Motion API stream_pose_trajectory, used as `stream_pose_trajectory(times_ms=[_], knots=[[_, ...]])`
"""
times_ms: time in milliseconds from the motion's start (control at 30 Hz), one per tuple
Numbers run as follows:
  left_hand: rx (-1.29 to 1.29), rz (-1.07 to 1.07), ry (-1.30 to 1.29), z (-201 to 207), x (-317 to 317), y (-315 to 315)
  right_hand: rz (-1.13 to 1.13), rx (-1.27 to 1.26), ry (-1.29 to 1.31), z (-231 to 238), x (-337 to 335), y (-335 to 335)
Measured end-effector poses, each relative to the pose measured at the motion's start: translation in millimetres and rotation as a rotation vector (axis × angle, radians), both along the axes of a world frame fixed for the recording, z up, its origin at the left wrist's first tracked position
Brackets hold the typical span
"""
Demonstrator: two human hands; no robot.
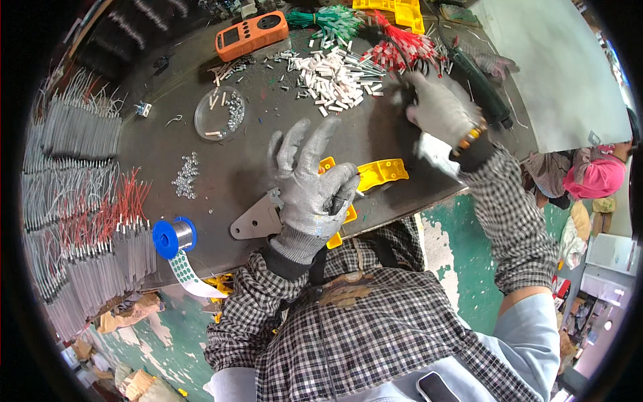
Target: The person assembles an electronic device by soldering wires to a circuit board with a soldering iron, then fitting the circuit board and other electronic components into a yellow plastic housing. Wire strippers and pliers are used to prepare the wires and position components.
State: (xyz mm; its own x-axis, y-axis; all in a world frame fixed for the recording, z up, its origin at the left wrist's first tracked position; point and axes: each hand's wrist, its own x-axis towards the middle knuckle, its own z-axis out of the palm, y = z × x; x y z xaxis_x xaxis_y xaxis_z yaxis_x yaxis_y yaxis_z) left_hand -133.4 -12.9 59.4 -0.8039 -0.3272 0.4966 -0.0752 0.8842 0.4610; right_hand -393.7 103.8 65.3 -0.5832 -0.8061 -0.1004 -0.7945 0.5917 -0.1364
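My left hand (311, 184), in a grey coated glove, is over the near edge of the worktable. Its thumb and forefinger are pinched together while the other fingers stretch up; what they pinch is too small to make out. Beside and below it lie yellow plastic handle shells (383, 174), partly hidden by the hand. A flat grey metal plate (258, 220) with holes is left of the wrist. My right hand (442, 110), gloved and blurred, reaches toward a bundle of red wires (405, 47); its fingertips are smeared near a dark cable. A white object (437, 155) lies under its wrist.
White sleeves (335, 77) are heaped beyond my hands, near green wires (328, 21) and an orange meter (252, 35). A round dish (201, 120), loose nuts (186, 175), a solder spool (175, 236) and stacked grey wired parts (84, 134) are left. A black cylindrical tool (479, 87) lies right.
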Motion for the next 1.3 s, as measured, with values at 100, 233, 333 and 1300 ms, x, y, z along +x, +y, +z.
stream_pose_trajectory(times_ms=[100, 233, 333, 1300], knots=[[0.033, -0.004, 0.006, -2, 1, 0, 0.300, -0.050, -0.213, 4, -20, 40], [0.107, 0.027, 0.063, -3, 4, -3, -0.136, -0.701, -0.778, 42, -6, 38], [0.127, 0.028, 0.035, 5, -5, 4, -0.017, -0.984, -0.316, -12, -36, 31], [0.048, 0.111, 0.005, -1, 51, -26, -0.026, -0.641, -0.255, 8, 0, 9]])
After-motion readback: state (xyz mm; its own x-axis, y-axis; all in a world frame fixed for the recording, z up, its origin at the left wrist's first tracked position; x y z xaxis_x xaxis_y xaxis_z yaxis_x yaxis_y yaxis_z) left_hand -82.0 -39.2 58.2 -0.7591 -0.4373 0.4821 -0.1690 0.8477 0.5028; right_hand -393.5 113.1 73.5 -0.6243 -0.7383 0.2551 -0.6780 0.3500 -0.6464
